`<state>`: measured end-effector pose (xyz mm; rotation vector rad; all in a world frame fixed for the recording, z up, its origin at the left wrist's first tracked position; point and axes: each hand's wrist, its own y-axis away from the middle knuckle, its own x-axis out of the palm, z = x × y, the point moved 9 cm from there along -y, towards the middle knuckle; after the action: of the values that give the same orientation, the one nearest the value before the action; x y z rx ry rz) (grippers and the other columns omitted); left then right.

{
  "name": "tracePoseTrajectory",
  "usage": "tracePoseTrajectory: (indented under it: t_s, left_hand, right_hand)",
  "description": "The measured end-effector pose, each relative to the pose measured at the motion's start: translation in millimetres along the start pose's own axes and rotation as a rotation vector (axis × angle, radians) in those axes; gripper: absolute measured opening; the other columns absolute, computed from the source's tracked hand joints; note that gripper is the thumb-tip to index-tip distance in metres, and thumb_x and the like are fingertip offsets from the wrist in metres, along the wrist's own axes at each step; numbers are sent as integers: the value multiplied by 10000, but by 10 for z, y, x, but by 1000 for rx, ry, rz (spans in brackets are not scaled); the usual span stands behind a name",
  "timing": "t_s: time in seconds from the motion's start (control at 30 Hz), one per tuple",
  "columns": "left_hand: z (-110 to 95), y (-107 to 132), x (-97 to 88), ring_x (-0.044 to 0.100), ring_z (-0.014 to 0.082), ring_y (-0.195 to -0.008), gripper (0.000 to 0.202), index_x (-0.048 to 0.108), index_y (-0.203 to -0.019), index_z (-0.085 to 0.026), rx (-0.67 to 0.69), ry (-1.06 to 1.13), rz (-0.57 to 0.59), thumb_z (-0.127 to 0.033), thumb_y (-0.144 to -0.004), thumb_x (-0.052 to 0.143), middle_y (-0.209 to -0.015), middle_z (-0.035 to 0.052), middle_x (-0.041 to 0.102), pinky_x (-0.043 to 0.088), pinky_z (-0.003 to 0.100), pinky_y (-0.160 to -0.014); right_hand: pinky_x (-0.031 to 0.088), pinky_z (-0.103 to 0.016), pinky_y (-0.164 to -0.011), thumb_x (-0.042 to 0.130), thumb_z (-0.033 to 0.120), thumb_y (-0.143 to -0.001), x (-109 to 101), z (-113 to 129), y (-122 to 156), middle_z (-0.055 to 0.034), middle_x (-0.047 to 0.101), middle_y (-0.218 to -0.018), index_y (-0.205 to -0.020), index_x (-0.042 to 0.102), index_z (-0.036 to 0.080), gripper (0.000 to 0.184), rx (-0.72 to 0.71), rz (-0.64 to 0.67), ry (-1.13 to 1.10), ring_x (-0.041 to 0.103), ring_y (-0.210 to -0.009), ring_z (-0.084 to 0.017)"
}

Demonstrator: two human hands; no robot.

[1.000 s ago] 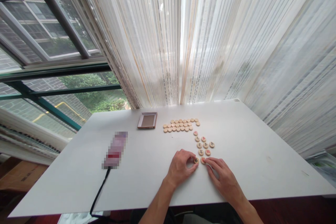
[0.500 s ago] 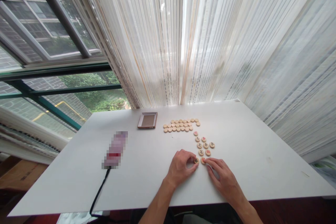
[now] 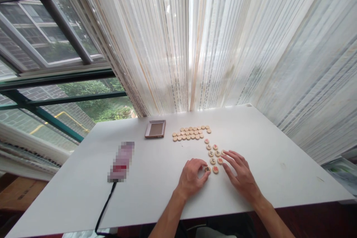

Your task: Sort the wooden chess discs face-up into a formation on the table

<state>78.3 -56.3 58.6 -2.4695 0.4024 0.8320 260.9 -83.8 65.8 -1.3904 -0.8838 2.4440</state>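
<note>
My left hand point(image 3: 193, 175) is pinched on a Chinese chess piece point(image 3: 208, 169) with a dark character, low on the white table. Just right of it lies a piece with a red character point(image 3: 215, 170), untouched. My right hand point(image 3: 239, 173) is open, its fingers spread. Its index fingertip reaches over the rightmost face-up piece, which is mostly hidden; whether it touches is unclear. Several other face-up pieces point(image 3: 211, 153) run up from my hands in short staggered rows, with red or black characters. Beyond them several pieces point(image 3: 192, 137) lie in rows with blank sides up.
A shallow open box point(image 3: 156, 129) stands at the table's back, left of the blank pieces. On the left lies a pixelated pinkish object point(image 3: 122, 160) with a black cable point(image 3: 105, 205) running off the front edge. Strip curtains point(image 3: 195, 44) hang behind the table point(image 3: 267, 148).
My right hand has let go of the red piece beside my left hand and moved up to the rightmost face-up piece. My left hand remains on its piece.
</note>
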Motion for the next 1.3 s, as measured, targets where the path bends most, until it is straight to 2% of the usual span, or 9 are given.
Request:
tracePoseTrajectory:
  t_s: [0.13, 0.27, 0.63, 0.97, 1.13, 1.23, 1.3]
  left_hand:
    - [-9, 0, -2, 612, 191, -816, 181, 636, -1009, -221, 4, -1, -12, -163, -839, 660, -946, 32, 692, 484, 354, -823]
    - [-6, 1, 1, 612, 197, -815, 163, 638, -1016, -210, 11, 4, -22, -176, -857, 635, -944, 49, 691, 483, 363, -830]
    - [-5, 1, 1, 611, 199, -824, 168, 630, -1014, -216, 8, 4, -13, -153, -858, 624, -954, 43, 687, 477, 361, -833]
    - [6, 8, 8, 616, 196, -823, 149, 640, -989, -218, 8, -8, -28, -152, -855, 631, -930, 38, 689, 487, 355, -828]
    - [96, 4, -1, 622, 172, -803, 111, 647, -993, -211, -57, 81, -49, -199, -888, 615, -936, 31, 689, 500, 327, -812]
    - [204, -58, -59, 635, 162, -803, 136, 651, -1012, -203, -133, 178, -53, -238, -945, 538, -936, 40, 683, 514, 282, -730]
    - [222, -175, -142, 638, 168, -845, 161, 652, -1026, -205, -123, 183, -57, -233, -959, 508, -959, 46, 683, 517, 277, -732]
  right_hand:
    - [391, -532, -1062, 514, 349, -971, 159, 27, -133, -51, 482, -1486, -1303, 602, 299, 347, -62, 85, 101, 351, -1414, -326]
    - [313, -567, -1105, 503, 367, -973, 300, 18, -126, -32, 418, -1538, -1314, 600, 326, 356, -108, 122, 140, 289, -1445, -335]
    - [288, -561, -1119, 491, 382, -984, 384, -14, -90, -14, 358, -1570, -1361, 550, 360, 382, -109, 194, 147, 257, -1457, -326]
    - [353, -530, -1092, 497, 381, -979, 380, -2, -104, -20, 433, -1525, -1342, 573, 343, 373, -116, 170, 134, 334, -1424, -325]
    - [379, -538, -1083, 456, 376, -994, 323, -142, -100, -48, 471, -1488, -1357, 554, 309, 382, -4, 108, 24, 375, -1395, -313]
    - [388, -521, -1094, 423, 377, -1004, 228, -285, -88, -69, 543, -1398, -1285, 604, 280, 348, 116, 18, -113, 434, -1344, -288]
    - [408, -507, -1083, 407, 384, -1007, 157, -390, -73, -79, 586, -1328, -1211, 642, 262, 334, 211, -49, -203, 486, -1289, -276]
